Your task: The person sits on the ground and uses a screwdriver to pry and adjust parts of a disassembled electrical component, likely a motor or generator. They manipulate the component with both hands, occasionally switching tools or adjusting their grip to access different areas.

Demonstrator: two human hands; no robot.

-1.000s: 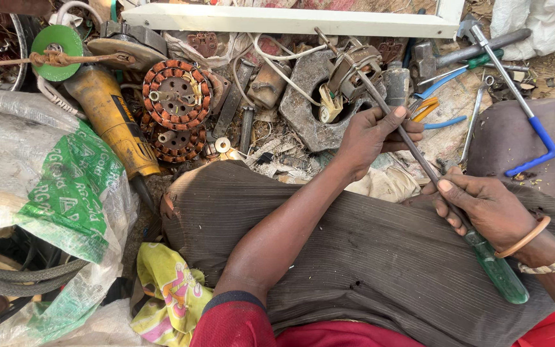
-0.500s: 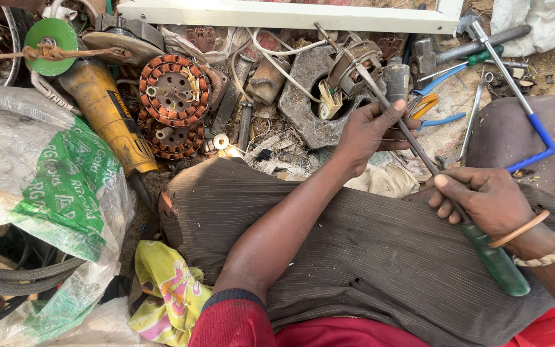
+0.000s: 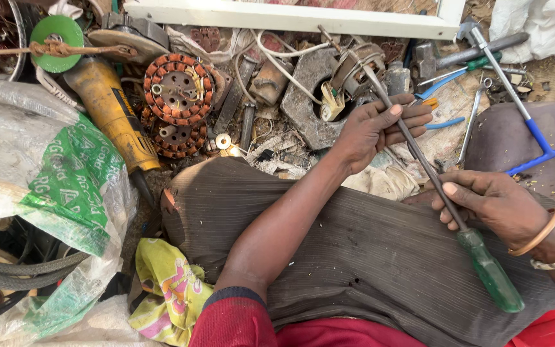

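Observation:
A long screwdriver with a green translucent handle [image 3: 491, 273] runs diagonally from lower right up to a small motor part with copper winding [image 3: 348, 67]. My right hand [image 3: 496, 205] grips the metal shaft just above the handle. My left hand [image 3: 377, 128] wraps its fingers around the shaft further up, near the tip, which rests in the motor part. That part sits on a grey metal block [image 3: 306, 103]. My legs in dark ribbed cloth [image 3: 354, 250] lie beneath both arms.
Two round copper-wound stators [image 3: 178, 87] lie at centre left beside a yellow angle grinder [image 3: 114, 119] with a green disc [image 3: 57, 38]. Plastic sacks [image 3: 46, 186] crowd the left. Pliers, a blue-handled tool [image 3: 534, 132], a hammer and a white frame [image 3: 290, 14] sit behind.
The left hand has closed more around the screwdriver shaft. Both hands and the screwdriver stay in almost the same place.

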